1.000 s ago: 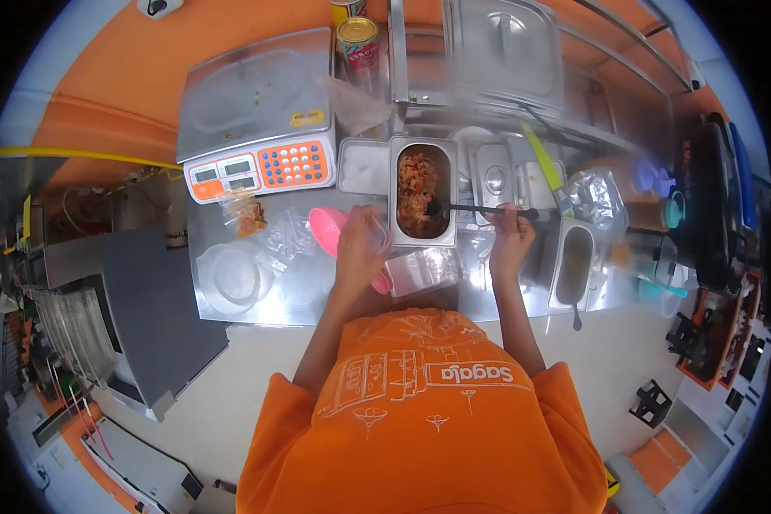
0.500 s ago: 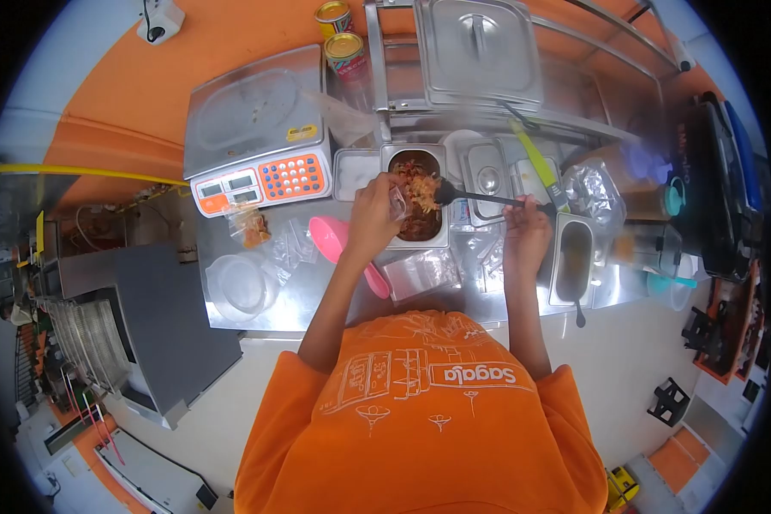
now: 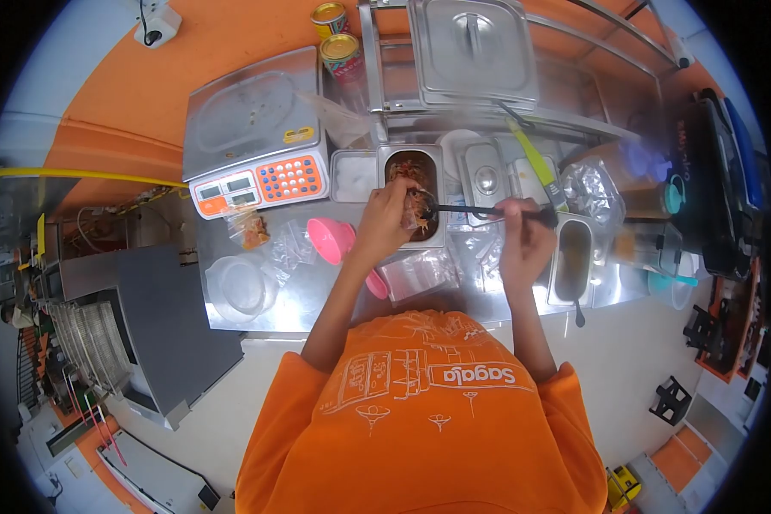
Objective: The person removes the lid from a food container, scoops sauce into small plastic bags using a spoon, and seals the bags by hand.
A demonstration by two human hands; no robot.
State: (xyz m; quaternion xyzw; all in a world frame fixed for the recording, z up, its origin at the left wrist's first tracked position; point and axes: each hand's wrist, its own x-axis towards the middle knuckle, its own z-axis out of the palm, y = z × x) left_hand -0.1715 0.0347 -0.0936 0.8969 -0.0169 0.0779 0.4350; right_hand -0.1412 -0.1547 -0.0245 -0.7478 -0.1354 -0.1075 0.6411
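My left hand (image 3: pixel 387 221) pinches a small clear plastic bag (image 3: pixel 412 215) over the metal food pan (image 3: pixel 442 224). Dark reddish, chunky food (image 3: pixel 415 161) lies inside that pan. With closed fingers my right hand (image 3: pixel 527 240) grips the handle of a black spoon (image 3: pixel 471 209), which reaches level to the left. Its head, with orange-red food on it, is at the bag's mouth; how far inside it sits I cannot tell. A pink scoop (image 3: pixel 331 240) lies beside my left forearm, and a stack of clear bags (image 3: pixel 420 276) is just below the pan.
On the left stands a digital scale (image 3: pixel 261 184), with a filled small bag (image 3: pixel 251 230) and a clear round container (image 3: pixel 242 287) in front. A lidded pan (image 3: pixel 487 180) and a narrow pan with a ladle (image 3: pixel 571 265) are to the right. A metal rack (image 3: pixel 574 38) rises behind.
The spoon's head has moved left and down into line with the bag's mouth, bringing its food there from above the pan. My right hand has shifted slightly left.
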